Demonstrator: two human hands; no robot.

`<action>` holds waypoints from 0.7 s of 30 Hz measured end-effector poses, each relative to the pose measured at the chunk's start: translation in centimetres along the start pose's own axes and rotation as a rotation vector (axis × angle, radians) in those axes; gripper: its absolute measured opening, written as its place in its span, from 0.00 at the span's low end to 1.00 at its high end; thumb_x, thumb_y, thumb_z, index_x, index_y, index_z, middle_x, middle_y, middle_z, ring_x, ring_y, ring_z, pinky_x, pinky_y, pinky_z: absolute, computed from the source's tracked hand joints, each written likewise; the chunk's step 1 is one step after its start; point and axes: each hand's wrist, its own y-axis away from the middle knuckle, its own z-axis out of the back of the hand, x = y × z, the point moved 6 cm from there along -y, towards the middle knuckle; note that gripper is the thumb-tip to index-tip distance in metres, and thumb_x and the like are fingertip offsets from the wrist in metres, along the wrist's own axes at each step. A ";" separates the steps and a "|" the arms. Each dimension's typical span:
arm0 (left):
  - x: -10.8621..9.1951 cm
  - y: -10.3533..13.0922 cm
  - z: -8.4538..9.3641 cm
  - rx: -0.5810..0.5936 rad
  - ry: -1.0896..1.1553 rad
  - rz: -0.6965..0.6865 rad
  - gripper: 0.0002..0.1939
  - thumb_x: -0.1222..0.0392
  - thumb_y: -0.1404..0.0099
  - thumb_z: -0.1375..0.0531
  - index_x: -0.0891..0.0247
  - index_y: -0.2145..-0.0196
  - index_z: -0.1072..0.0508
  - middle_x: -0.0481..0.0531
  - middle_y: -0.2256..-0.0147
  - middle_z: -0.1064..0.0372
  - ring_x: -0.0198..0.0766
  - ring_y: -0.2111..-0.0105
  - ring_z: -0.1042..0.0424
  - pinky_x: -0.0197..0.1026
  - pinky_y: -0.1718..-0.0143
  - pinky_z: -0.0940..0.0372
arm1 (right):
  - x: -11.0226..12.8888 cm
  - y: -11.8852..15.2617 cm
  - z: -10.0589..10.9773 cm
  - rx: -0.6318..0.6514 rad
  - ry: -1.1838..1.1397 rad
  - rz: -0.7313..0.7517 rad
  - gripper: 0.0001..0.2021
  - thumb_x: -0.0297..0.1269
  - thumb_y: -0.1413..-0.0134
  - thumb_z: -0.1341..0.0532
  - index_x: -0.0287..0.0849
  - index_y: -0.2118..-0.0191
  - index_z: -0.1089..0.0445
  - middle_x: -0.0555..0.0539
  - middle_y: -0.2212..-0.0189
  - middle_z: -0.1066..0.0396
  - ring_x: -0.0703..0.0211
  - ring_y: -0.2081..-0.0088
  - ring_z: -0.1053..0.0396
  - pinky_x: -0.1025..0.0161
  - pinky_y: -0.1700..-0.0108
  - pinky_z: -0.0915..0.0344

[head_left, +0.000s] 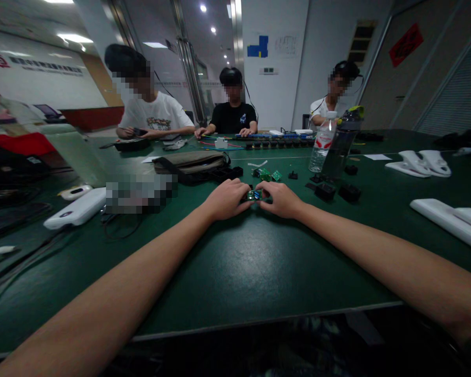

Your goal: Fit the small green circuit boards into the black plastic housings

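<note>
Both of my hands meet over the green table (255,272), pinching a small green circuit board (254,195) between them. My left hand (229,199) grips its left side with fingers closed. On the right side, my right hand (281,199) holds it between thumb and fingers. Just beyond lie several loose green circuit boards (265,174) and a small black part (293,175). To the right of my right hand sit black box-like parts (325,191) and another black block (349,192).
A water bottle (322,141) and a dark bottle (342,144) stand at the right, beyond the black parts. A bag (192,163) and a white device (76,208) lie left. White objects (451,220) rest far right. Several people sit around the table.
</note>
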 end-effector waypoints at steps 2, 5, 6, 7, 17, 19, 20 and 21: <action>0.0 0.0 0.0 -0.004 -0.004 -0.004 0.14 0.50 0.31 0.45 0.64 0.60 0.30 0.57 0.64 0.26 0.46 0.61 0.30 0.45 0.60 0.39 | -0.1 0.0 0.0 0.000 0.000 -0.003 0.13 0.32 0.48 0.36 0.42 0.56 0.32 0.51 0.70 0.32 0.60 0.68 0.36 0.65 0.64 0.44; 0.0 0.0 -0.1 -0.003 -0.004 -0.007 0.14 0.50 0.31 0.45 0.64 0.60 0.30 0.57 0.64 0.26 0.46 0.61 0.30 0.45 0.60 0.39 | -0.1 0.0 -0.1 -0.002 -0.001 -0.003 0.13 0.32 0.48 0.36 0.42 0.55 0.32 0.51 0.70 0.32 0.60 0.67 0.35 0.65 0.64 0.44; 0.0 0.0 -0.1 -0.003 -0.004 -0.008 0.14 0.50 0.31 0.45 0.64 0.60 0.30 0.57 0.64 0.26 0.46 0.61 0.30 0.45 0.60 0.39 | -0.1 0.0 -0.1 -0.003 -0.002 -0.004 0.13 0.32 0.48 0.36 0.42 0.55 0.32 0.51 0.70 0.32 0.60 0.67 0.35 0.65 0.64 0.44; 0.0 0.0 -0.1 -0.004 -0.004 -0.007 0.14 0.50 0.31 0.45 0.64 0.60 0.30 0.57 0.64 0.26 0.46 0.61 0.30 0.45 0.60 0.39 | -0.1 0.0 0.0 -0.003 -0.002 -0.003 0.13 0.32 0.48 0.36 0.42 0.55 0.32 0.51 0.70 0.32 0.59 0.67 0.35 0.65 0.64 0.44; 0.0 0.0 0.0 -0.001 -0.001 -0.008 0.14 0.50 0.32 0.44 0.65 0.61 0.29 0.57 0.65 0.26 0.46 0.62 0.30 0.45 0.61 0.40 | 0.0 0.0 0.1 0.009 -0.002 -0.003 0.13 0.32 0.48 0.36 0.41 0.55 0.32 0.51 0.70 0.32 0.59 0.67 0.35 0.65 0.64 0.44; -0.1 0.0 0.0 0.000 -0.002 -0.009 0.14 0.51 0.31 0.44 0.65 0.60 0.29 0.57 0.64 0.26 0.46 0.61 0.30 0.45 0.61 0.39 | 0.0 0.0 0.0 0.006 -0.004 -0.001 0.13 0.32 0.48 0.36 0.41 0.56 0.32 0.51 0.70 0.32 0.60 0.67 0.35 0.65 0.64 0.44; -0.1 0.0 0.0 0.000 -0.003 -0.008 0.14 0.51 0.31 0.44 0.66 0.60 0.29 0.57 0.64 0.26 0.46 0.61 0.30 0.45 0.61 0.39 | 0.0 0.0 0.0 0.003 -0.005 0.001 0.13 0.32 0.48 0.36 0.42 0.56 0.32 0.51 0.70 0.32 0.60 0.67 0.35 0.65 0.64 0.44; -0.1 -0.1 0.0 0.001 -0.002 -0.008 0.14 0.51 0.32 0.44 0.66 0.60 0.29 0.57 0.64 0.26 0.46 0.61 0.30 0.45 0.61 0.39 | 0.0 0.0 0.0 0.000 -0.006 0.002 0.13 0.32 0.48 0.36 0.42 0.56 0.32 0.51 0.70 0.32 0.60 0.68 0.35 0.65 0.63 0.44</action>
